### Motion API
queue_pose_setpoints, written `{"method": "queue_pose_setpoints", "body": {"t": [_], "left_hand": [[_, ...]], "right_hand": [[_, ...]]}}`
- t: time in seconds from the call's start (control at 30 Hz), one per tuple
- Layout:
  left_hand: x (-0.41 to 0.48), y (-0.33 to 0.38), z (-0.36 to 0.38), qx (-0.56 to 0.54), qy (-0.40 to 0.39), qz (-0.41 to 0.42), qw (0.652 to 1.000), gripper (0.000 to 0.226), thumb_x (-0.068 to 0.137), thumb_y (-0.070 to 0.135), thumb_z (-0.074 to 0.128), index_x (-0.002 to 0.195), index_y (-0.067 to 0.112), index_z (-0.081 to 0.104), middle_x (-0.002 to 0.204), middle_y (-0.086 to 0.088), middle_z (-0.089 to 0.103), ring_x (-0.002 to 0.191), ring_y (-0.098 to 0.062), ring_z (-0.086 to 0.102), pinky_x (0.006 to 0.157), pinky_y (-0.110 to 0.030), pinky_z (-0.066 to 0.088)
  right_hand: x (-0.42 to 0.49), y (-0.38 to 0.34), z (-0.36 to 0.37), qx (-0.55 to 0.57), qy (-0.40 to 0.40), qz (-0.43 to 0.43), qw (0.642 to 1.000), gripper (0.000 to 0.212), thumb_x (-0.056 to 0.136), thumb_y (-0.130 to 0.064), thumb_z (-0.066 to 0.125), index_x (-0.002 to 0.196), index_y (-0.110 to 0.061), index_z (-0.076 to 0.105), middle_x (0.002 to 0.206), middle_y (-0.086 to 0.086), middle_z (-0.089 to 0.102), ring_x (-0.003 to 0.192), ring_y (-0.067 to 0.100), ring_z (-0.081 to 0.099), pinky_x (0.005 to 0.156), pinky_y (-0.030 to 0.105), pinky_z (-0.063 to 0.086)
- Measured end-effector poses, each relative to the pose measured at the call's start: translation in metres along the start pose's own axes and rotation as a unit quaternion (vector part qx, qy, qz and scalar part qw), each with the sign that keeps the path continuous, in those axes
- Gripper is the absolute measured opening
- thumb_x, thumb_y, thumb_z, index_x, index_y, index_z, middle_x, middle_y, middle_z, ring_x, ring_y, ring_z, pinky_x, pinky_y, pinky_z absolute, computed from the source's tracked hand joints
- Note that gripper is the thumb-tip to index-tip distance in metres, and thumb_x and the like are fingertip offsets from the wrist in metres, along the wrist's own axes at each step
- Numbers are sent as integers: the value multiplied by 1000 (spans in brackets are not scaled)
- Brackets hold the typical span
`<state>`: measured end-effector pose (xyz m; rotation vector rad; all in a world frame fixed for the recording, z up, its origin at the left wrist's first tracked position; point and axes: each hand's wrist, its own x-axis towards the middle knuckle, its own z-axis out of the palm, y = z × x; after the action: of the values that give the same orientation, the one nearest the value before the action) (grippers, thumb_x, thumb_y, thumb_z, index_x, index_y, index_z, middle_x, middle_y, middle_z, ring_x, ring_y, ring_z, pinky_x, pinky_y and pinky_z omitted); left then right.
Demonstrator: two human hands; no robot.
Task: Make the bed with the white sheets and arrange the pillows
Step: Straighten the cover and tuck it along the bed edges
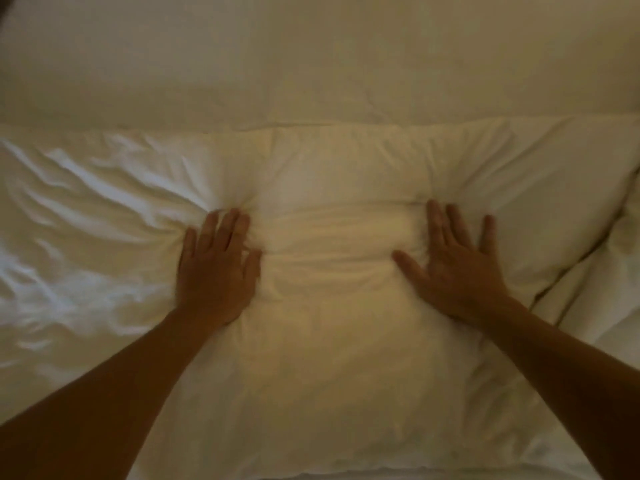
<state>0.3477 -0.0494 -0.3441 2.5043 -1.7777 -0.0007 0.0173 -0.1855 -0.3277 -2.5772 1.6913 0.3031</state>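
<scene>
Hands flat, fingers spread: left hand (214, 271) and right hand (453, 268) press the soft white fabric pillow (332, 306), its long axis crosswise between them.

The light is dim with a warm yellow cast. The brightest patch is the creased cloth (69, 209) at the bed's left edge, where cool white highlights catch the folds, so light seems to come from the left. Soft shadows fill the dents in the pillow (332, 323). Both forearms darken almost to silhouettes toward the bottom corners. The whole frame is soft, and the fingers (228, 226) are slightly smeared.
</scene>
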Motion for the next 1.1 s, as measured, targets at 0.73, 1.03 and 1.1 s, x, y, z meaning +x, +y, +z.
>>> {"method": "queue_pose_setpoints", "body": {"t": [0.73,1.03,1.1], "left_hand": [[112,27,33,32,40,6,999,67,101,59,25,162,31,16,171,-2,8,156,-36,1,120,-68,2],[117,25,47,26,58,-5,998,68,100,58,28,161,31,19,171,-1,8,156,-35,1,120,-66,2],[117,23,52,22,71,-1,997,68,99,58,29,161,31,21,170,-1,10,156,-35,2,121,-65,2]], "right_hand": [[120,-53,-27,26,154,-86,984,86,98,-72,22,163,-19,4,168,-5,22,157,21,1,120,62,-14],[137,-36,9,66,121,5,990,95,93,-78,23,163,-18,-1,170,-9,7,157,27,-4,117,71,0],[138,-35,15,76,142,5,987,95,93,-77,25,163,-18,0,170,-9,8,157,27,-2,118,69,1]]}}
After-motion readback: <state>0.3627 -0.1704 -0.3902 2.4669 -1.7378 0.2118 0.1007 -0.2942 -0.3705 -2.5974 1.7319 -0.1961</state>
